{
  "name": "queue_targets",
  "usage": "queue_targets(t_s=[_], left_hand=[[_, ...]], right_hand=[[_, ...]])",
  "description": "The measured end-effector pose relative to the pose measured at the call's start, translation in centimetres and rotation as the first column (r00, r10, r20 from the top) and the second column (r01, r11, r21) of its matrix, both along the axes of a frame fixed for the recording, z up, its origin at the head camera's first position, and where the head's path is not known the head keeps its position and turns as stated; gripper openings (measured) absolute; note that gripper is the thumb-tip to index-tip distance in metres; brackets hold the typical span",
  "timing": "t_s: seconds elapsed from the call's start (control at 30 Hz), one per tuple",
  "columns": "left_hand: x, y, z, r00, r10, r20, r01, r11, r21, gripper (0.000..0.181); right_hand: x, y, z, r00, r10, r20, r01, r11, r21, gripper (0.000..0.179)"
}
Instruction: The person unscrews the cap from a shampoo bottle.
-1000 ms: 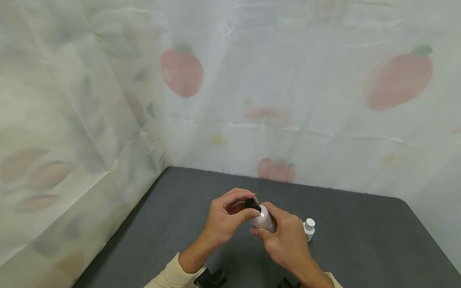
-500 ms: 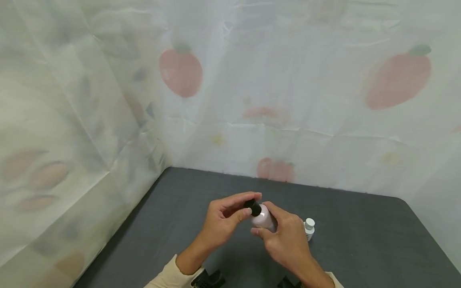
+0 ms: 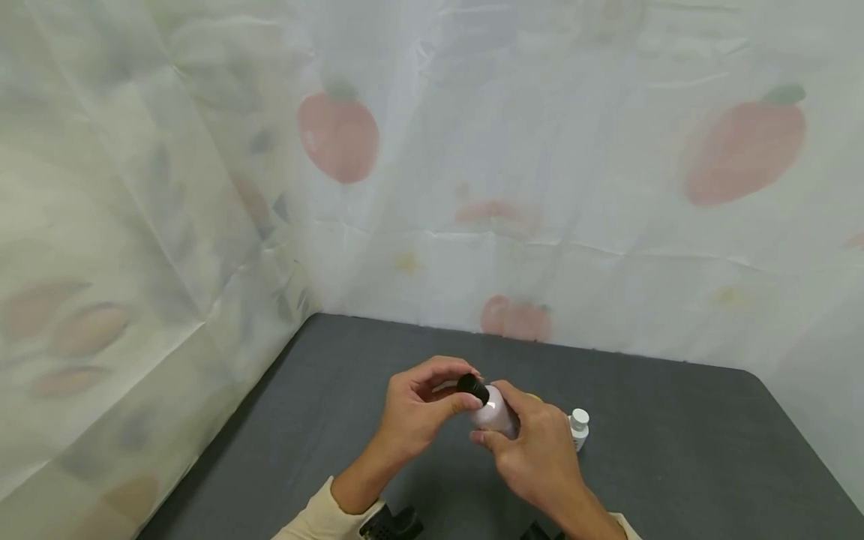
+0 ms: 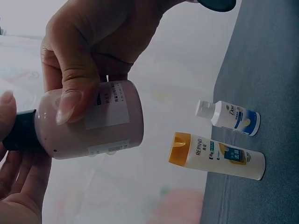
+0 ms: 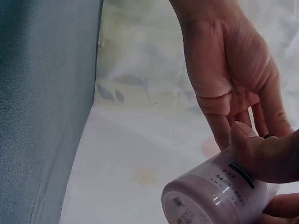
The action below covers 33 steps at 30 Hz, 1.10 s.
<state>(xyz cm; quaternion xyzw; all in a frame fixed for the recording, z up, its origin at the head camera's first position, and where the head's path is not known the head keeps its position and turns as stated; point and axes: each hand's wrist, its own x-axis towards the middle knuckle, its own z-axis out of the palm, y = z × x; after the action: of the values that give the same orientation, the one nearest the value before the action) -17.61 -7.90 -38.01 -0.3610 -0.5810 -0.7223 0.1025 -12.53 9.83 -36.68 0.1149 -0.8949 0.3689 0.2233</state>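
Between both hands, raised over the dark table, is a pale pink bottle (image 3: 495, 414) with a black cap (image 3: 473, 386). My left hand (image 3: 415, 405) pinches the cap, thumb on the near side and fingers curled behind. The right hand (image 3: 540, 446) grips the bottle's body from the right. In the left wrist view the bottle (image 4: 112, 135) lies sideways, its label partly covered by the right thumb, with the black cap (image 4: 21, 130) between the left fingers. From the right wrist, the bottle's (image 5: 219, 186) base faces the camera, and the cap is mostly hidden.
A small white bottle (image 3: 579, 429) with a blue label stands on the table (image 3: 688, 442) right of the hands. Beside it in the left wrist view stands a white shampoo bottle (image 4: 224, 156) with an orange-yellow cap. Fruit-printed sheeting (image 3: 432, 150) borders the table behind and left.
Half a second ago the left fingers were spread looser from the cap; now they curl round it again. The right hand keeps its grip. A bit of yellow now shows behind the right hand.
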Motion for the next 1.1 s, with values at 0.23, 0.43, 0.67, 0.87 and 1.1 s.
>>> queue_targets(t_s=[0.23,0.43,0.67,0.87,1.1], left_hand=[[0.14,-0.2,0.12,0.993,-0.115,-0.034,0.116,0.993,0.021,0.043],[0.2,-0.55,0.38,0.991,-0.114,-0.069,0.112,0.993,-0.038,0.037],[0.17,-0.44,0.35,0.994,-0.1,-0.038,0.099,0.995,-0.023,0.032],[0.14,-0.18,0.23,0.998,-0.049,-0.04,0.049,0.999,0.007,0.032],[0.32,0.27,0.22,0.998,-0.04,-0.052,0.042,0.998,0.041,0.04]], right_hand=[[0.0,0.07,0.02,1.0,0.003,-0.024,-0.003,1.0,0.008,0.047],[0.16,0.13,-0.09,1.0,-0.017,-0.022,0.017,1.0,0.003,0.05],[0.32,0.23,-0.1,0.999,-0.018,-0.032,0.019,1.0,0.007,0.05],[0.46,0.27,0.02,1.0,-0.014,-0.021,0.014,1.0,0.002,0.05],[0.51,0.18,0.07,1.0,-0.005,-0.031,0.005,1.0,-0.003,0.049]])
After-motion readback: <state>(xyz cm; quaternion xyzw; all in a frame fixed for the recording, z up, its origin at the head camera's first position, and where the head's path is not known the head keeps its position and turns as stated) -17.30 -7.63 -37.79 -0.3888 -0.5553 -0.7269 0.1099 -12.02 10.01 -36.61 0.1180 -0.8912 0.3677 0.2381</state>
